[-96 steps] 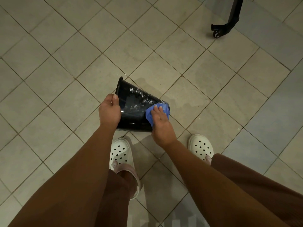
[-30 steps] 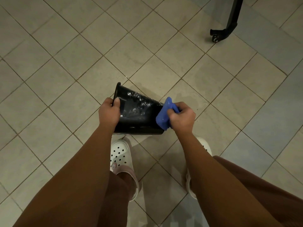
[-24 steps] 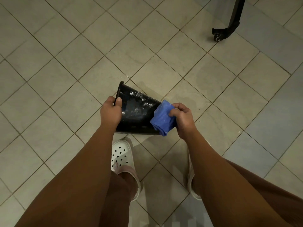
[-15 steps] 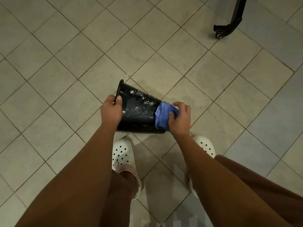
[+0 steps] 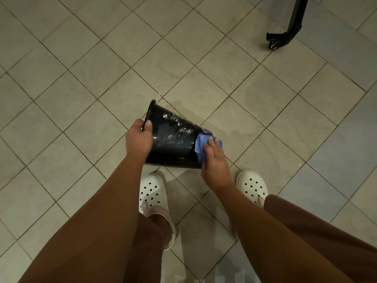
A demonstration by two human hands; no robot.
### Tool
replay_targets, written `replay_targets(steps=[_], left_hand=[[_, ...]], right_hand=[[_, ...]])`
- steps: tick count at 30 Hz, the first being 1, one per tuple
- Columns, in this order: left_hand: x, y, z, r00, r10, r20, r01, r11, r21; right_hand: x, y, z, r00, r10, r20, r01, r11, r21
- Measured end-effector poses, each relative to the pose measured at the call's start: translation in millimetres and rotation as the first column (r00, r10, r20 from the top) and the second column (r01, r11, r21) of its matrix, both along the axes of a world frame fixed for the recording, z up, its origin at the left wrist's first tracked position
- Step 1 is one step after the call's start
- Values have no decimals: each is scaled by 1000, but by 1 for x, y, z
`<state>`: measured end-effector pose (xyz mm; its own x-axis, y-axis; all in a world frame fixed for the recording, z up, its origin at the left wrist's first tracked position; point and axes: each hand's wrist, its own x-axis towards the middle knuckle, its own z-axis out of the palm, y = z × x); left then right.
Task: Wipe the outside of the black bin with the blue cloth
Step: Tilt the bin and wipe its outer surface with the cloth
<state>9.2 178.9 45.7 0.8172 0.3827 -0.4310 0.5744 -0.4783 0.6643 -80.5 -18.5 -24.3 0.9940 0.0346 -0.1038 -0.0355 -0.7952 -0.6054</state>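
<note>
The black bin (image 5: 173, 141) is held tipped on its side above the tiled floor, its open rim to the left and its base to the right. White smears streak its upper wall. My left hand (image 5: 138, 138) grips the rim, thumb on the outer wall. The blue cloth (image 5: 199, 147) lies against the bin's base end. My right hand (image 5: 213, 160) presses it there with straight fingers laid flat over it.
My feet in white perforated clogs (image 5: 154, 198) (image 5: 253, 185) stand right below the bin on beige tiles (image 5: 102, 78). A black leg with a caster wheel (image 5: 274, 41) stands at the top right. A damp patch marks the tile beyond the bin.
My right hand has gone from pinching the bunched cloth at the bin's base to pressing it flat there with straight fingers. My left hand has kept its hold on the rim.
</note>
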Motion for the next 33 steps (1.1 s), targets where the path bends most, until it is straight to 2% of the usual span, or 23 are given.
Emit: replay_targets(steps=[3, 6, 8, 11, 13, 19, 23, 26, 28, 31, 33], left_hand=[[-1, -2, 0, 999, -25, 20, 26, 999, -38], [-3, -2, 0, 998, -37, 41, 39, 999, -34], [-3, -2, -1, 999, -25, 41, 26, 999, -27], [-3, -2, -1, 999, -9, 43, 9, 1000, 4], [-2, -2, -1, 999, -17, 33, 17, 1000, 12], [-3, -1, 1, 999, -34, 27, 34, 999, 16], [-6, -2, 0, 1000, 2, 18, -2, 1000, -6], [-3, -3, 2, 1000, 6, 11, -6, 1000, -5], [-1, -2, 3, 999, 47, -13, -48, 997, -54], [-1, 1, 2, 996, 82, -39, -86, 990, -111], [0, -1, 6, 995, 94, -28, -97, 983, -157]], right_hand=[[2, 9, 6, 999, 48, -13, -47, 997, 64], [17, 9, 7, 990, 134, -48, -132, 990, 50], [22, 3, 4, 994, 99, -46, -98, 995, 29], [18, -10, 0, 998, -46, -42, 47, 999, 3], [6, -11, -3, 998, -57, 5, 57, 998, -31], [10, 7, 1, 992, 104, 64, -104, 995, -1], [24, 13, 2, 1000, -1, -20, 1, 1000, 3], [11, 15, 3, 996, -82, -24, 81, 996, -22], [-4, 18, 2, 1000, -14, 19, 14, 999, -32], [-11, 22, 4, 981, 172, 90, -173, 985, -1], [1, 22, 7, 970, 218, 105, -222, 975, 25]])
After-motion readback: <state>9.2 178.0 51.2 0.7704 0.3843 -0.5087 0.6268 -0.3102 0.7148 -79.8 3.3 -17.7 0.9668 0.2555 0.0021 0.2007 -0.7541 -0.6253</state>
